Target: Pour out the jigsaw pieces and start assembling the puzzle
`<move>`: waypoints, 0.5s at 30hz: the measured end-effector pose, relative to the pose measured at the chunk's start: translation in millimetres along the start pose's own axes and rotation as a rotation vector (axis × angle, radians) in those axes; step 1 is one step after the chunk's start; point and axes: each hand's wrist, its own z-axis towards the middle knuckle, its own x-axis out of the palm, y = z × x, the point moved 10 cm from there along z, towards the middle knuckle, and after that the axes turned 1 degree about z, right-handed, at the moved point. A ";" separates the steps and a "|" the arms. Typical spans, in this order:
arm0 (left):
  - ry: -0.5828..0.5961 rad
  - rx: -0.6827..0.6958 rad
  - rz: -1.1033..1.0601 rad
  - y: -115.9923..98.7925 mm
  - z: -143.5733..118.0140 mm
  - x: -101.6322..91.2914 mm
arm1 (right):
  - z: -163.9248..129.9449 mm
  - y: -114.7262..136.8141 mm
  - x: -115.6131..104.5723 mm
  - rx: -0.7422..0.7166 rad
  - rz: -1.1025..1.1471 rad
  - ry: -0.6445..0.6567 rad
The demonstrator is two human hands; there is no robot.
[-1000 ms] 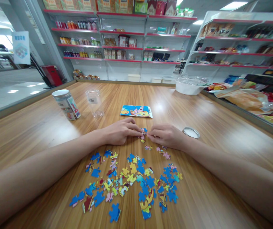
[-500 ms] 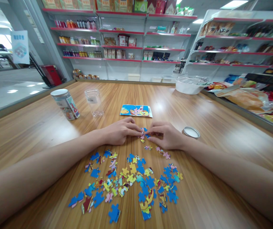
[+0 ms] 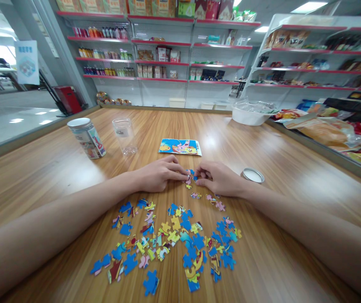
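Small joined jigsaw puzzle pieces (image 3: 188, 182), pink, blue and yellow, lie on the table between my hands. My left hand (image 3: 157, 174) reaches in from the left, its fingertips pressed on the pink part of this cluster; its thumb is mostly hidden. At the cluster's right side, my right hand (image 3: 220, 179) has its fingers curled and its thumb bent towards a blue puzzle piece (image 3: 195, 178) at the fingertips. Just below lie a loose yellow-pink piece (image 3: 196, 195) and several pink pieces (image 3: 220, 205). Many loose puzzle pieces (image 3: 176, 223) are spread nearer to me.
Beyond my hands lies a cartoon picture card (image 3: 180, 147). A labelled jar with lid (image 3: 87, 138) and a clear jar (image 3: 125, 136) stand left. A round lid (image 3: 253, 175) is right of my right hand. A white basin (image 3: 250, 115) and packaged goods (image 3: 328, 128) sit far right.
My right hand's fingers have drawn back slightly to the right and curled more, showing more of the blue piece. My left hand stays in place.
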 end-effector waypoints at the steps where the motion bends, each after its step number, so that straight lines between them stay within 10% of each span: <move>1: -0.002 0.002 -0.001 -0.4 0.2 -0.4 | -0.5 -0.2 -0.5 0.005 -0.002 -0.010; 15: -0.002 0.016 0.020 -1.3 -0.3 0.4 | 1.2 -2.2 -1.6 0.073 -0.025 -0.099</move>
